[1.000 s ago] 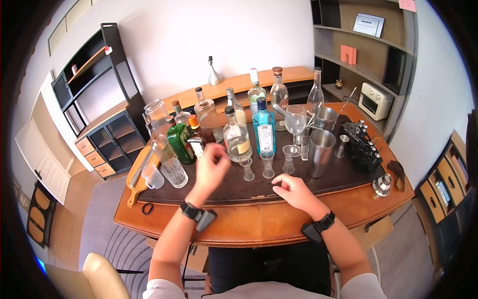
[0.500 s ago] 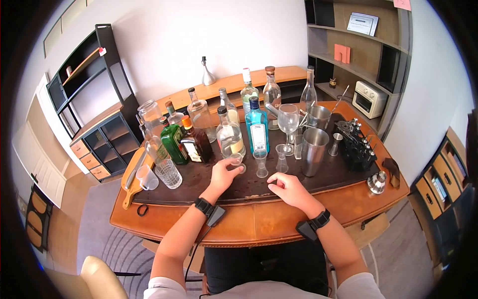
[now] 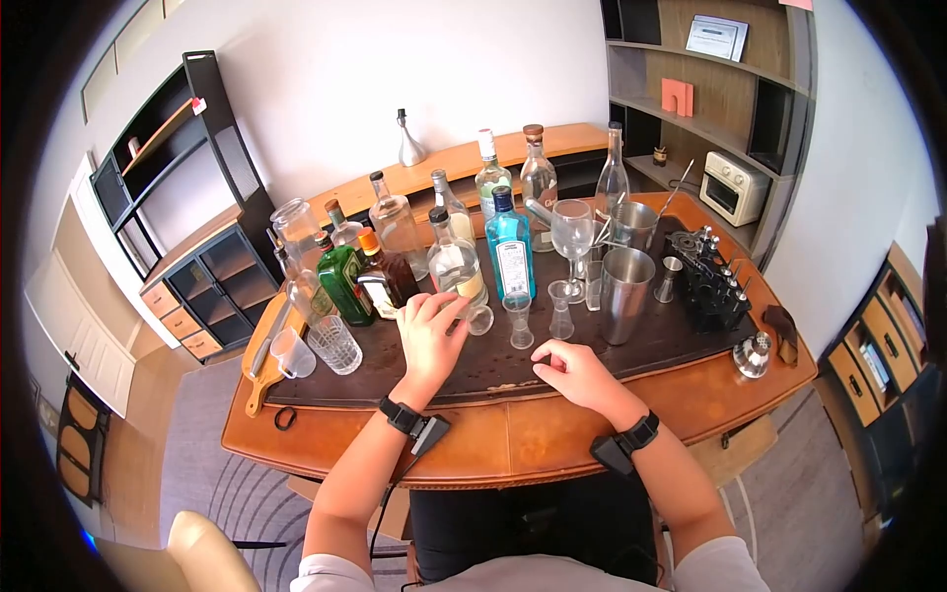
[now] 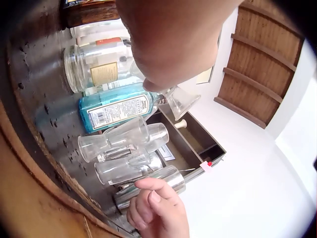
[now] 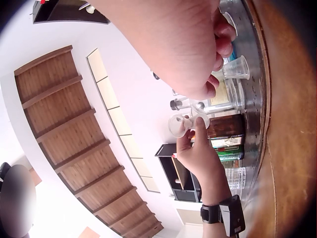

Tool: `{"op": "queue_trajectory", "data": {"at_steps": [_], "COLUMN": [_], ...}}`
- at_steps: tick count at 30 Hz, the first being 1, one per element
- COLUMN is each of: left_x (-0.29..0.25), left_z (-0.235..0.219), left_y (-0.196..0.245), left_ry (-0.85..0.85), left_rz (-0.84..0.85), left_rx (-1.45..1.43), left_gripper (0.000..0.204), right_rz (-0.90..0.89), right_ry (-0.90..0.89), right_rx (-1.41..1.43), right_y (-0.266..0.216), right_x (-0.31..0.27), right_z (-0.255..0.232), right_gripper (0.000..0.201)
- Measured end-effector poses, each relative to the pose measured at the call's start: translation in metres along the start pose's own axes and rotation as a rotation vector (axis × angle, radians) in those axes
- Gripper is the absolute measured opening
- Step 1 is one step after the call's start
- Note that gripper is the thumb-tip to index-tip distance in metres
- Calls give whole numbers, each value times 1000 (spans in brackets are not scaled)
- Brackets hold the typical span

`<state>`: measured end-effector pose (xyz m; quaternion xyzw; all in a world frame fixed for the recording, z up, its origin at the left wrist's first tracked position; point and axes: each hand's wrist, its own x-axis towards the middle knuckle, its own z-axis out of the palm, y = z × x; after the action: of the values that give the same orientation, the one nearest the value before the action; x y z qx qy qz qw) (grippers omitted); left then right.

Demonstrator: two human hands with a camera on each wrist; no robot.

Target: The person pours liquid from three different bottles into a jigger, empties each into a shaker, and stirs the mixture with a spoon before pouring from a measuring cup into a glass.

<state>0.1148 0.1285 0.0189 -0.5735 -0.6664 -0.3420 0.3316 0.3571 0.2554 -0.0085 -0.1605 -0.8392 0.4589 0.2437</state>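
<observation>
My left hand point(image 3: 431, 345) pinches a clear hourglass-shaped jigger point(image 5: 178, 125) between thumb and fingers, holding it tilted above the dark table top. In the left wrist view this jigger point(image 4: 183, 103) shows past the fingertips, in front of the blue bottle's neck. Two similar clear jiggers, one point(image 3: 520, 324) before the blue bottle point(image 3: 510, 252) and another point(image 3: 560, 311) to its right, stand upright. Near the table's front edge, my right hand point(image 3: 584, 377) has its fingers loosely curled and holds nothing; the nearer standing jigger is just beyond it.
Several bottles, among them a green one point(image 3: 341, 281) and a brown one point(image 3: 387, 276), crowd the back. At left are a cut-glass tumbler point(image 3: 337, 345), a clear mug point(image 3: 292, 353) and a wooden board point(image 3: 258, 380). A steel shaker tin point(image 3: 625, 296) and a black rack point(image 3: 705, 286) stand right.
My left hand came down from in front of the brown bottle, took hold of the leftmost jigger and raised and tilted it. My right hand has stayed nearly still.
</observation>
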Motion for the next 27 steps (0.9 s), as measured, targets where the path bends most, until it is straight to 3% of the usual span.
{"op": "queue_trajectory", "data": {"at_steps": [9,20,27], "left_x": [15,46,48], "left_z": [16,36,35], "left_y": [-1,9,10], "left_ry": [4,38,53], "left_rz": [-25,310,355], "left_rx": [63,409,437], "left_gripper": [40,39,38], "right_rz": [2,-2,-14], "right_ry": [-2,-2,4], "right_rx": [-22,-22,-27], "right_y": [2,3,2], "right_x": [0,-1,-1], "right_z": [0,-2,-2], "right_gripper": [21,22,22]}}
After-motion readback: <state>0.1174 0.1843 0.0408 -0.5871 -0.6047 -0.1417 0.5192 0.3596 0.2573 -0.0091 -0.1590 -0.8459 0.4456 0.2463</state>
